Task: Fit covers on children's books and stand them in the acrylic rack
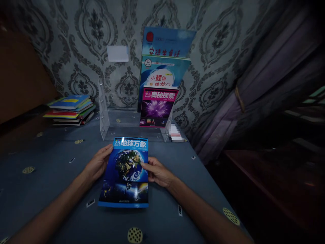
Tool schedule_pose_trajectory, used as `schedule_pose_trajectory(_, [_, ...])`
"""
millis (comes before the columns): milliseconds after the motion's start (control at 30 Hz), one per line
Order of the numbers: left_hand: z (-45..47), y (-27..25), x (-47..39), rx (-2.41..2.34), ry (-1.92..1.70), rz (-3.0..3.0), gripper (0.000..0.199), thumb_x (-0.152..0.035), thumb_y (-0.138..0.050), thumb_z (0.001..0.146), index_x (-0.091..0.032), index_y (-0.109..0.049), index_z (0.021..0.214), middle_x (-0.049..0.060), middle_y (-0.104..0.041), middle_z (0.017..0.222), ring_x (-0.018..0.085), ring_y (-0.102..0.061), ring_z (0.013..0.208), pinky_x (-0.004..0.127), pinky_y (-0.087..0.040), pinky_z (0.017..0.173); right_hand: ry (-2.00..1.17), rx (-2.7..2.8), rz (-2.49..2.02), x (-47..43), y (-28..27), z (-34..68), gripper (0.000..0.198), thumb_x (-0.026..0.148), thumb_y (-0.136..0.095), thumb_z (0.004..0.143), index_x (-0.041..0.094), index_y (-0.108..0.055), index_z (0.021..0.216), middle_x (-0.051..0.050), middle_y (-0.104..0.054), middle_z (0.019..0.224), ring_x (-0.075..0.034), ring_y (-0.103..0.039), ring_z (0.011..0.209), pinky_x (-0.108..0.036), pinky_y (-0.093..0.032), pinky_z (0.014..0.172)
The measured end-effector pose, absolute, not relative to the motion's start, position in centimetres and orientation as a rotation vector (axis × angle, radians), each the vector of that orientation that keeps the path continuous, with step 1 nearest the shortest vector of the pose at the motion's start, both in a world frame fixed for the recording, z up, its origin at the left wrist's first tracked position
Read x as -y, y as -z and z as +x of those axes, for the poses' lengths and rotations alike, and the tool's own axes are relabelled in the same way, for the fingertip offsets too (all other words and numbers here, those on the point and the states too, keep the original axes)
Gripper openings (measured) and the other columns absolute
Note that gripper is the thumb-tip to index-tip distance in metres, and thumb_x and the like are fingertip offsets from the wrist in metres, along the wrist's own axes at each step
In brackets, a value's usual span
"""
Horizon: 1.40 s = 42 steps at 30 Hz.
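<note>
A blue book [127,169] with a picture of the Earth on its cover is held between my two hands over the table, its front facing me. My left hand [99,162] grips its left edge near the top, fingers partly hidden behind it. On the opposite edge, my right hand [158,171] pinches the book with the thumb on the cover. Beyond it stands a clear tiered rack [122,133]. A pink and purple book [156,108] leans on the rack's right side, in front of a light blue book [165,66] and a taller blue book [170,39].
A stack of books [69,110] lies at the back left of the patterned table [61,183]. Behind the rack is a wall with a white switch plate [117,53]. A gathered curtain [233,98] hangs at the right, beyond the table's edge.
</note>
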<state>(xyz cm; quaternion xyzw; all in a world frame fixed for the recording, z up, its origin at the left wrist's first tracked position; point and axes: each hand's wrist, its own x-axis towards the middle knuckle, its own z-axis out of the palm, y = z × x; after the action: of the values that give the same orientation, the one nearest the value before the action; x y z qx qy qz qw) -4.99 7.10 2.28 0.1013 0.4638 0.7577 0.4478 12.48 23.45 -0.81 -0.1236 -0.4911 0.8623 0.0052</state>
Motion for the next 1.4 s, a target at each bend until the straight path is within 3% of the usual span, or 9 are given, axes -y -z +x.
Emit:
schedule_pose_trajectory(133, [-5.1,-1.8,-6.8,-1.159,-1.88,0.281,0.016,-0.013,-0.075,0.084,-0.016,-0.077,0.1,0.005,-0.081,0.093,0.016,-0.077,0.076,0.021,-0.062,0.072,-2.624,1.523,-0.441,-23.6,0.8,12.3,0.052,0.05,-0.095,0.059,0.015,-0.067,0.085,0.007,-0.058,0.062,-0.002,-0.042,0.043,-0.014,-0.021,0.033])
schedule_pose_trajectory(500, [-4.4,-2.0,-6.8,-1.146,-1.828,0.303,0.02,-0.008,-0.075,0.08,-0.016,-0.076,0.098,0.006,-0.08,0.087,0.017,-0.075,0.066,0.021,-0.061,0.058,-2.511,1.457,-0.472,-24.4,0.5,12.0,0.055,0.049,-0.095,0.056,0.014,-0.069,0.087,0.008,-0.055,0.062,0.0,-0.036,0.044,-0.014,-0.014,0.035])
schedule_pose_trajectory(800, [-4.6,-1.4,-6.8,-1.136,-1.83,0.328,0.03,-0.01,-0.074,0.082,-0.017,-0.073,0.111,0.006,-0.081,0.094,0.018,-0.077,0.074,0.022,-0.062,0.063,-2.513,1.44,-0.466,-24.4,0.6,12.0,0.056,0.05,-0.096,0.056,0.013,-0.069,0.087,0.007,-0.056,0.062,0.0,-0.037,0.044,-0.014,-0.015,0.035])
schedule_pose_trajectory(933, [-4.7,-1.1,-6.9,-1.14,-1.851,0.317,0.028,-0.011,-0.078,0.08,-0.016,-0.072,0.106,0.005,-0.08,0.091,0.017,-0.076,0.07,0.022,-0.062,0.062,-2.495,1.468,-0.433,-24.5,0.7,12.0,0.053,0.051,-0.095,0.058,0.015,-0.069,0.087,0.008,-0.055,0.061,-0.001,-0.036,0.044,-0.015,-0.015,0.036])
schedule_pose_trajectory(1100, [-4.7,-1.0,-7.2,-1.159,-1.851,0.345,0.029,-0.016,-0.084,0.075,-0.016,-0.074,0.102,0.004,-0.079,0.086,0.016,-0.073,0.067,0.024,-0.061,0.063,-2.421,1.474,-0.46,-25.1,0.7,12.1,0.054,0.053,-0.094,0.058,0.016,-0.068,0.088,0.007,-0.055,0.06,-0.002,-0.039,0.044,-0.015,-0.018,0.037])
schedule_pose_trajectory(1233, [-4.9,-1.2,-7.6,-1.172,-1.797,0.461,0.037,-0.026,-0.086,0.075,-0.017,-0.074,0.109,0.003,-0.077,0.083,0.014,-0.069,0.063,0.023,-0.057,0.061,-2.322,1.518,-0.442,-25.9,0.6,12.2,0.054,0.058,-0.091,0.06,0.017,-0.065,0.083,0.008,-0.052,0.056,-0.002,-0.036,0.043,-0.015,-0.019,0.037])
schedule_pose_trajectory(1400, [-5.1,-2.0,-9.2,-1.254,-1.765,0.633,0.048,-0.042,-0.088,0.072,-0.019,-0.075,0.113,0.005,-0.077,0.088,0.017,-0.071,0.072,0.025,-0.056,0.067,-2.112,1.643,-0.36,-27.4,0.2,12.4,0.056,0.066,-0.085,0.065,0.017,-0.066,0.085,0.007,-0.052,0.057,-0.004,-0.036,0.043,-0.016,-0.026,0.038])
